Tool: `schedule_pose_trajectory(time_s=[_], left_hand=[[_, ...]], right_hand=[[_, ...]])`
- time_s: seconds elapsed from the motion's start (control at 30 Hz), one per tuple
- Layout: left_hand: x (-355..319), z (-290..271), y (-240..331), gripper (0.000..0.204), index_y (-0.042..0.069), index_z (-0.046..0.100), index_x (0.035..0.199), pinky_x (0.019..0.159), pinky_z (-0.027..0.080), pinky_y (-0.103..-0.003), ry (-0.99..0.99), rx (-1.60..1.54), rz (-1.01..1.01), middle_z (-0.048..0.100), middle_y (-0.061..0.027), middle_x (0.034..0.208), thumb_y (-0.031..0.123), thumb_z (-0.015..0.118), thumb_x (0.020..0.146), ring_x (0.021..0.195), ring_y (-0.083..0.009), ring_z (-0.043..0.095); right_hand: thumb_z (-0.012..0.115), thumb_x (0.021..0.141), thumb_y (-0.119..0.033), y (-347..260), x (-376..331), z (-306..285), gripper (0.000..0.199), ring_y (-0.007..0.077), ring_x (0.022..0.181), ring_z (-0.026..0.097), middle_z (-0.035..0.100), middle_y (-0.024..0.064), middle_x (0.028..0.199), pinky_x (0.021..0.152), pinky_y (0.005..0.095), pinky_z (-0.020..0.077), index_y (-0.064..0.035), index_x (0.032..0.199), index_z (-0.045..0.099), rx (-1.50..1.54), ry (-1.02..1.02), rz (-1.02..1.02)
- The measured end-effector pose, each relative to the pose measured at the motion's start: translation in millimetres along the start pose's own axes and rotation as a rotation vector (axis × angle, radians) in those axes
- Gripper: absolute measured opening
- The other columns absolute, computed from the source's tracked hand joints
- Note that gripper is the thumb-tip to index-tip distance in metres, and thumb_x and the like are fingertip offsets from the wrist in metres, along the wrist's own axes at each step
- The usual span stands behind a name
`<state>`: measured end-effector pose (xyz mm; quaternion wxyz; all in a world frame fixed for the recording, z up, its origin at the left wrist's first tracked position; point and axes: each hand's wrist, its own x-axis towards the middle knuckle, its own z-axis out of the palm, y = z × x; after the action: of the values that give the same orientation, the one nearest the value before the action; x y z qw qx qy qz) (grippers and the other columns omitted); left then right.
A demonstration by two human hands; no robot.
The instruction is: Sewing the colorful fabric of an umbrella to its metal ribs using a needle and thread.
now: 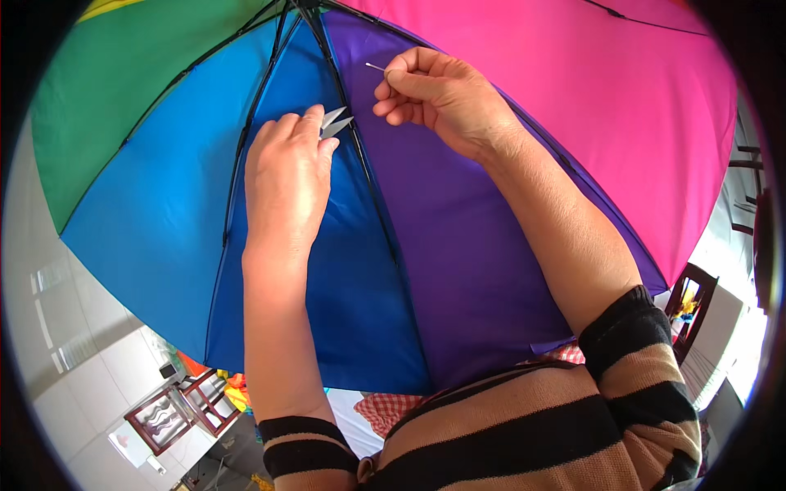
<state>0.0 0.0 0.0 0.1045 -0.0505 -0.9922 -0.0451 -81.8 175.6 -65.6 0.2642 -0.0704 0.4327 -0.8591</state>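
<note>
An open rainbow umbrella fills the view from inside, with green, blue (164,204), purple (458,245) and pink panels and black ribs (360,155). My left hand (286,176) grips small metal thread snips (334,121), their blades open and pointing at the rib between the blue and purple panels. My right hand (434,94) pinches a thin sewing needle (375,66) between thumb and forefinger, just right of that rib near the umbrella's hub. Any thread is too fine to see.
Below the umbrella's edge lies a pale tiled floor (74,352) with a dark wooden frame (176,413) at lower left. A red checked cloth (393,407) shows at the bottom. A wooden chair (692,303) stands at the right.
</note>
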Motion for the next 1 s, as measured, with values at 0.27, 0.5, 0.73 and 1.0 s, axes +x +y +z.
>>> schedule_pose_trajectory(time_s=[0.27,0.5,0.73,1.0], left_hand=[[12.8,2.1,5.9,0.023,-0.002,0.065,0.105,0.073,0.049,-0.036,-0.069,0.296,0.257,0.063,-0.0106,0.084,0.007,0.063,0.084,0.077,-0.0265,0.058],[-75.9,20.6,0.9,0.029,-0.004,0.056,0.117,0.071,0.050,-0.031,0.315,-0.419,-0.131,0.064,-0.0165,0.096,0.009,0.060,0.091,0.077,-0.0227,0.062],[-254.8,1.3,70.4,0.035,0.000,0.058,0.109,0.056,0.042,-0.030,-0.004,-0.277,-0.177,0.054,-0.0067,0.071,0.009,0.071,0.078,0.057,-0.0182,0.049],[-255.9,-12.4,127.5,0.044,0.004,0.060,0.105,0.059,0.047,-0.037,-0.239,-0.379,0.147,0.063,-0.0129,0.080,0.023,0.080,0.071,0.069,-0.0312,0.061]], right_hand=[[0.057,0.095,-0.010,-5.1,-0.2,6.3,0.008,0.0170,0.076,0.066,0.065,0.0106,0.085,0.069,0.0264,0.0553,-0.0018,0.094,0.057,-0.009,-0.008,0.044],[0.058,0.092,-0.007,5.1,-1.9,-2.3,0.006,0.0156,0.071,0.065,0.065,0.0097,0.081,0.064,0.0275,0.0554,-0.0015,0.090,0.058,-0.119,-0.248,0.027],[0.058,0.082,-0.004,34.0,4.8,14.7,0.005,0.0174,0.066,0.067,0.066,0.0107,0.070,0.061,0.0313,0.0550,-0.0012,0.080,0.062,-0.467,-0.171,0.026],[0.061,0.071,-0.009,15.2,-87.7,40.5,0.005,0.0235,0.063,0.066,0.067,0.0115,0.070,0.060,0.0353,0.0524,-0.0066,0.071,0.065,-0.934,-0.162,-0.235]])
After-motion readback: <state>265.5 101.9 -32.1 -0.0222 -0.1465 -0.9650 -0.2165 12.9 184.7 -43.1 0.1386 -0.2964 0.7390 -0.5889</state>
